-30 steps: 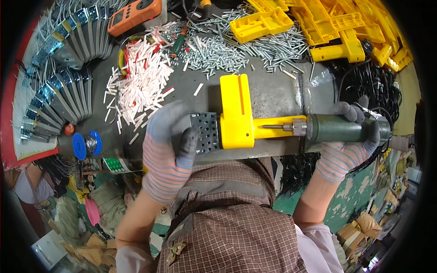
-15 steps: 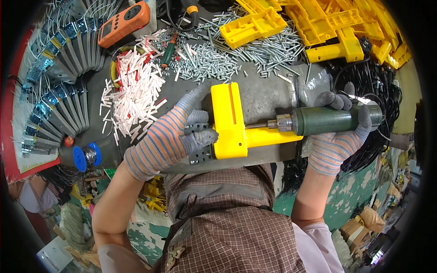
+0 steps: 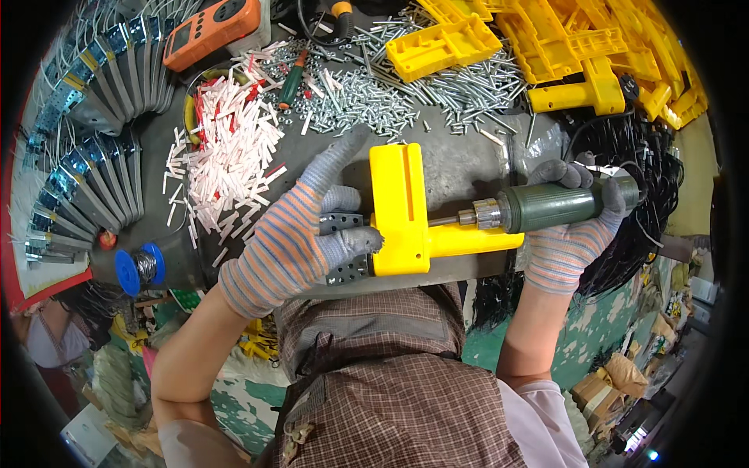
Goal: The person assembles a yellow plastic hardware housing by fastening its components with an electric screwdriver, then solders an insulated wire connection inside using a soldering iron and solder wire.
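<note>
A yellow plastic tool housing (image 3: pixel 399 204) with a handle lies across the near part of the bench. My left hand (image 3: pixel 300 234), in a striped grey-tipped glove, grips its left end, where a perforated metal plate (image 3: pixel 343 225) sticks out. The left thumb lies on the plate and housing edge; the index finger points up and away. My right hand (image 3: pixel 577 226), gloved alike, is wrapped round a dark green electric screwdriver (image 3: pixel 550 207). Its bit points left at the housing's right side, above the handle; whether the tip sits on a screw is hidden.
Loose screws (image 3: pixel 468 90) and pink-white sleeves (image 3: pixel 234 156) cover the far bench, with a green-handled screwdriver (image 3: pixel 292 82). An orange meter (image 3: pixel 211 33), metal plates with wires (image 3: pixel 94 183) and a solder spool (image 3: pixel 140 269) stand left. Yellow housings (image 3: pixel 562 39) and black cables (image 3: pixel 655 171) lie right.
The view has shifted slightly. The electric screwdriver and my right hand have moved a little left relative to the housing. Both hands keep their holds.
</note>
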`<state>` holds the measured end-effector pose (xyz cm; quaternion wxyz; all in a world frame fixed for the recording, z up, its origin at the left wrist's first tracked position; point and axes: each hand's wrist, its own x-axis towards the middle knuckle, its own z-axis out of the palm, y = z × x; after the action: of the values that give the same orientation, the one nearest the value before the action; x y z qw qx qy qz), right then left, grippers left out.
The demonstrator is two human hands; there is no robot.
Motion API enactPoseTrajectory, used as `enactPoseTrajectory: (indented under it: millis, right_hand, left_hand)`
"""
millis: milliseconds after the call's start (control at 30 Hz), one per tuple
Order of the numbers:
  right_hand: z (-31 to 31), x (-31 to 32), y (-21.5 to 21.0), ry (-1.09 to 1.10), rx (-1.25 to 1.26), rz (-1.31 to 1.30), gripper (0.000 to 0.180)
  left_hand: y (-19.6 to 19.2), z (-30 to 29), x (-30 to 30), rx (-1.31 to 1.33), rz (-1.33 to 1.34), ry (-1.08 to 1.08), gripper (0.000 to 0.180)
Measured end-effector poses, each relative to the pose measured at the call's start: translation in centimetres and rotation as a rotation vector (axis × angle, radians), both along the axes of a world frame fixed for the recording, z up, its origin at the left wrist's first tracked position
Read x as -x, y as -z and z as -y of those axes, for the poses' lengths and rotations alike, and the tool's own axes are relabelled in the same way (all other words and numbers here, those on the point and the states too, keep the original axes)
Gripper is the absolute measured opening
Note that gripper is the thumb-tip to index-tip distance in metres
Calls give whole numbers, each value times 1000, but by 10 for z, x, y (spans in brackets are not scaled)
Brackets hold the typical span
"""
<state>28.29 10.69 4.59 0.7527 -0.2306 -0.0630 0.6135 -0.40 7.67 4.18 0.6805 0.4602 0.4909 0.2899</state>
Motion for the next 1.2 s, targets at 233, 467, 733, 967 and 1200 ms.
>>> enactPoseTrajectory:
  millis: [233, 467, 733, 967, 1200]
  right_hand:
    - [1, 0, 1, 22, 28, -46, 47]
    - [2, 6, -2, 44, 56, -16, 56]
    - [1, 4, -3, -30, 9, 17, 52]
    - [1, 6, -7, -41, 19, 28, 50]
    - [2, 4, -6, 12, 80, 47, 45]
  left_hand:
    - [-6, -4, 5, -94, -74, 75, 91]
    - [7, -22, 33, -1018, -957, -203, 23]
    - [8, -49, 48, -1212, -1529, 150, 23]
    - [-16, -68, 26, -929, -1855, 420, 19]
    - [-1, -77, 47, -924, -1534, 436, 18]
